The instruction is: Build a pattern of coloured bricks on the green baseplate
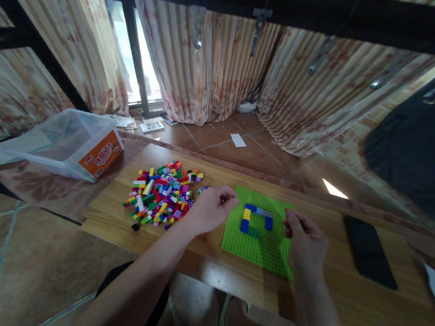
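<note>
Plastic bin: a clear bin (60, 162) with an orange label is sitting at the far left, beside the wooden worktop (113, 211).
Loose bricks: a heap of mixed-colour bricks (162, 193) is lying spread over the left part of the worktop; these are not forming any joined shape, and they are far outnumbering the placed ones.
Left hand: the person's left hand (210, 209) is hovering between the heap and the plate; its fingers are curling in, thumb near forefinger, and whether they are gripping a brick one cannot tell.
Baseplate: a green studded baseplate (254, 256) is lying flat between the hands, carrying the placed bricks.
Placed part: a low outline is standing on the plate, with a yellow brick (246, 214) and blue at its left, blue and a greyish brick (264, 212) along its far side, blue at its right and a green brick (253, 232) at its near side.
Open part: a gap is showing at the near right corner of the outline, and green studs are showing inside it.
Right hand: the person's right hand (308, 242) is hovering by the plate's right edge; its fingers are pinching together, their contents too unclear to tell.
Phone: a black phone-like slab (370, 251) is lying farther right.
</note>
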Demonstrator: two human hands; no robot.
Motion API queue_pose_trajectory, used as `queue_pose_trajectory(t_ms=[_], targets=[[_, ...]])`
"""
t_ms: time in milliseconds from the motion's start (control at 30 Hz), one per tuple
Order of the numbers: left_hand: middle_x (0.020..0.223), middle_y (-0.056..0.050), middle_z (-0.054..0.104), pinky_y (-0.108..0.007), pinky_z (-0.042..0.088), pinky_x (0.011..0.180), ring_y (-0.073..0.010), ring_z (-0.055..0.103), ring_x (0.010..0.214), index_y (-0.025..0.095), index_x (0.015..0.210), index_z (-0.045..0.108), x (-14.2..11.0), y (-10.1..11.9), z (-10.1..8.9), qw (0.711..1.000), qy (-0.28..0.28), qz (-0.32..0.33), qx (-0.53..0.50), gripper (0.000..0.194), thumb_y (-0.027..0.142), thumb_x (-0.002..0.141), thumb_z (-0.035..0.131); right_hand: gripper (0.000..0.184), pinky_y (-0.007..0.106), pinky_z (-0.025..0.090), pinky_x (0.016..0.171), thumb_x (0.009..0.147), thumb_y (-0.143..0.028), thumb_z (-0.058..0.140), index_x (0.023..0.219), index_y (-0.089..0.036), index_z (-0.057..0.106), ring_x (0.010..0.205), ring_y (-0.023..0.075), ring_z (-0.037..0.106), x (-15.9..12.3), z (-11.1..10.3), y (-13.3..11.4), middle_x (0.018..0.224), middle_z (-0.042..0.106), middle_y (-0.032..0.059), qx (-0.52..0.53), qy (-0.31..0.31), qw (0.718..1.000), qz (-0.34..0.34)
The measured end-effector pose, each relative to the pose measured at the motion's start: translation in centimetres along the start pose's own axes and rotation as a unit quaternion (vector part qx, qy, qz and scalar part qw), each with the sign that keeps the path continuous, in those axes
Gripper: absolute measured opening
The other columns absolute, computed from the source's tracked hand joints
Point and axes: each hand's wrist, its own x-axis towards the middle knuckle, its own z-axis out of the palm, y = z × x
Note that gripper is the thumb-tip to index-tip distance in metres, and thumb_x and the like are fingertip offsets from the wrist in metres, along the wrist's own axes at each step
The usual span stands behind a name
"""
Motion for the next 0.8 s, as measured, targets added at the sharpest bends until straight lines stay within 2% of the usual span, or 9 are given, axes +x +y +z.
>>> queue_pose_trajectory(t_ms=[67,133,233,300,500,667,800], targets=[[0.063,0.002,0.059,-0.021,0.039,0.055,-0.0101,0.052,0.058,0.016,0.075,0.063,0.1,-0.1,-2.0,0.997,0.056,0.005,-0.046,0.013,0.023,0.083,0.055,0.023,0.022,0.036,0.043,0.071,-0.038,0.074,0.076,-0.016,0.072,0.048,0.0091,0.046,-0.5,1.0,-0.2,0.057,0.059,-0.0013,-0.001,-0.005,1.0,-0.008],[0.055,0.004,0.053,-0.02,0.036,0.05,-0.0085,0.047,0.05,0.017,0.072,0.062,0.2,-0.2,-3.9,0.987,0.138,-0.006,-0.085,0.016,0.026,0.083,0.056,0.022,0.023,0.039,0.045,0.073,-0.039,0.072,0.077,-0.017,0.073,0.05,0.0105,0.05,-1.3,2.1,-0.5,0.058,0.061,-0.0006,-0.024,-0.026,0.999,-0.026],[0.051,0.006,0.049,-0.019,0.033,0.045,-0.0063,0.042,0.044,0.017,0.068,0.06,0.3,-0.5,-6.4,0.952,0.262,-0.013,-0.155,0.019,0.029,0.082,0.058,0.022,0.028,0.05,0.058,0.078,-0.04,0.068,0.079,-0.019,0.074,0.062,0.0156,0.062,-3.0,3.9,-1.3,0.068,0.069,0.0025,-0.081,-0.08,0.991,-0.069],[0.052,0.006,0.05,-0.018,0.033,0.045,-0.0053,0.042,0.043,0.017,0.067,0.06,0.3,-0.8,-7.8,0.93,0.308,-0.011,-0.2,0.019,0.029,0.081,0.06,0.022,0.031,0.052,0.067,0.081,-0.04,0.064,0.081,-0.021,0.074,0.071,0.0178,0.066,-4.2,5.1,-1.7,0.078,0.073,0.0035,-0.116,-0.129,0.979,-0.111],[0.054,0.006,0.051,-0.018,0.033,0.042,-0.0046,0.043,0.042,0.016,0.069,0.06,-0.5,-1.4,-10.4,0.9,0.35,-0.02,-0.257,0.015,0.027,0.079,0.061,0.019,0.03,0.052,0.07,0.089,-0.033,0.058,0.088,-0.022,0.073,0.076,0.0171,0.067,-7.1,8.3,-2.1,0.084,0.073,0.0036,-0.136,-0.251,0.929,-0.237],[0.054,0.005,0.051,-0.017,0.034,0.043,-0.0045,0.043,0.042,0.016,0.07,0.06,-1.0,-1.8,-11.6,0.896,0.363,-0.031,-0.254,0.016,0.029,0.078,0.062,0.015,0.03,0.052,0.072,0.09,-0.026,0.057,0.09,-0.024,0.071,0.079,0.0164,0.066,-8.4,10.4,-2.0,0.087,0.071,0.0029,-0.128,-0.272,0.913,-0.275],[0.054,0.005,0.051,-0.017,0.033,0.043,-0.0045,0.043,0.043,0.016,0.067,0.058,-1.2,-2.3,-12.4,0.89,0.37,-0.041,-0.264,0.017,0.029,0.077,0.063,0.015,0.033,0.053,0.081,0.089,-0.025,0.057,0.093,-0.024,0.071,0.089,0.0185,0.066,-9.2,11.9,-1.6,0.095,0.07,0.0046,-0.147,-0.292,0.898,-0.295]])
